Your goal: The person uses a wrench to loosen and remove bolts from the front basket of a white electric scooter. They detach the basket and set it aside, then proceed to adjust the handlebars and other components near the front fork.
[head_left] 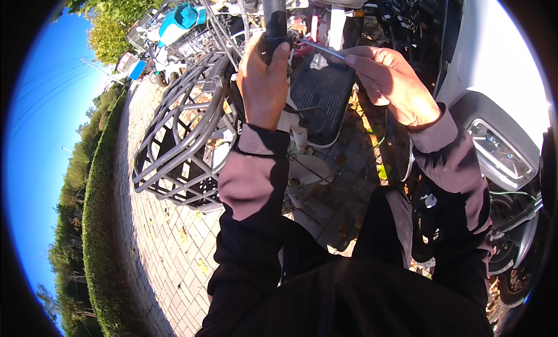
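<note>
My left hand (263, 81) is wrapped around the black handlebar grip (274, 17) of a scooter at the top centre. My right hand (390, 82) pinches a thin silver metal tool (322, 48), whose tip points left toward the grip near my left thumb. Below the hands lie the scooter's dark ribbed footboard (319, 98) and its white body. A grey wire basket (180, 133) is mounted on the front, left of my left forearm.
A white scooter (494, 87) with a headlight stands close on the right. More parked bikes and scooters (186, 29) crowd the top. Paved brick ground (168, 238) with fallen leaves runs along a green hedge (99, 232) at the left.
</note>
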A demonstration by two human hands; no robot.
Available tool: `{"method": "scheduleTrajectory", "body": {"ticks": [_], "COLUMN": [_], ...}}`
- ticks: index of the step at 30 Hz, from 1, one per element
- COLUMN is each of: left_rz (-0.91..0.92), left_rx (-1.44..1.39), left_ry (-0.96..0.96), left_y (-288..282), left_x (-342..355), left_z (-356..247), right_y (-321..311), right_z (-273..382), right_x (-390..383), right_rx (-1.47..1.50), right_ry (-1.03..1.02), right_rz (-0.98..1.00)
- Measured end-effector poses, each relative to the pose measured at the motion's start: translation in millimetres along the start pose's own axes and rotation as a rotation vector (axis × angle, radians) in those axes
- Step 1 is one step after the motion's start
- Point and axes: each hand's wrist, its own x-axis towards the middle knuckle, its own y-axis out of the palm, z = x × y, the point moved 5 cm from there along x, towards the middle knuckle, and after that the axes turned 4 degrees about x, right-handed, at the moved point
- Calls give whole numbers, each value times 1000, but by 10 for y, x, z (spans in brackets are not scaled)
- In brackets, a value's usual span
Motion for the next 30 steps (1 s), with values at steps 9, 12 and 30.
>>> {"method": "scheduleTrajectory", "body": {"ticks": [9, 12, 30], "left_rz": [1, 2, -21], "left_rx": [9, -10, 7], "left_ry": [30, 33, 44], "left_y": [-6, -4, 11], "left_x": [40, 49, 21], "left_z": [26, 35, -38], "right_y": [-15, 30, 183], "right_z": [-96, -126, 134], "right_x": [64, 113, 150], "right_rx": [264, 381, -398], "right_ry": [178, 283, 169], "right_rz": [63, 169, 407]}}
